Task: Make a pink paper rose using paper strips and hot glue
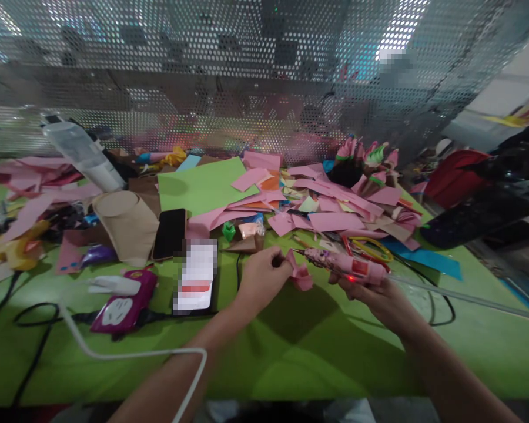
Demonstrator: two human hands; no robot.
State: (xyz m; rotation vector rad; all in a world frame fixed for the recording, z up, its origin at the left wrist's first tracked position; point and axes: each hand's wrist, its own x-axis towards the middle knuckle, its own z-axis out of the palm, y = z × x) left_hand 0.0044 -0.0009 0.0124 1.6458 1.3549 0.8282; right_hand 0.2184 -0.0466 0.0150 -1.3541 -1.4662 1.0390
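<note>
Pinched in my left hand [267, 273] is a small folded piece of pink paper [301, 276], which hangs to the right of my fingertips. My right hand [370, 296] is wrapped round a pink glue gun [348, 264] from below. A red light glows on the gun's side, and its nozzle points left, close to the top of the folded paper. Whether the nozzle touches the paper I cannot tell. Both hands are above the green table [300, 352].
Pink paper strips [339, 221] and a green sheet [198, 185] lie at the back. On the left are a lit phone [197, 273], a dark phone [170, 235], a magenta power adapter [126, 302], a brown paper roll [127, 229] and a bottle [83, 150]. A white cable [145, 353] crosses my left forearm.
</note>
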